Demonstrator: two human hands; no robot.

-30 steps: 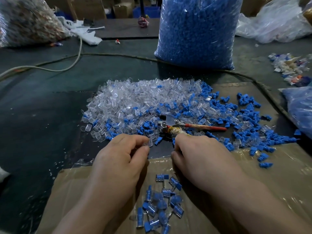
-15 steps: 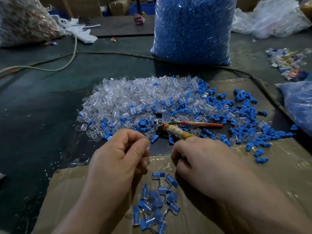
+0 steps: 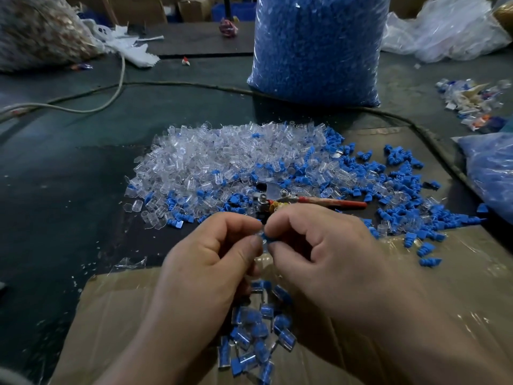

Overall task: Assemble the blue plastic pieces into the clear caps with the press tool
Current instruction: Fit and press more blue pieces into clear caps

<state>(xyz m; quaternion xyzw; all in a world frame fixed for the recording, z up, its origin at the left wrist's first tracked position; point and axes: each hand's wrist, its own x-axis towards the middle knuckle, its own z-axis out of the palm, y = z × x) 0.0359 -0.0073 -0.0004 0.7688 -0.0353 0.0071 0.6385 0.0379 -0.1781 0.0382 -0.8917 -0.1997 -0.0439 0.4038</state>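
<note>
Just in front of the press tool (image 3: 305, 200), the right hand (image 3: 319, 251) pinches 1 blue piece (image 3: 268, 238); the left hand (image 3: 211, 262) pinches what seems a clear cap (image 3: 260, 234) against it. Both parts look tiny, light, stiff and likely slick, best pinched by their sides

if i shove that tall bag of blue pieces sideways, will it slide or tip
Probably heavy: the tall bag is packed full of blue pieces, so a light shove likely won't move it. It stands upright, top out of frame, so a high push may tip it. The thin film would probably dent.
</note>
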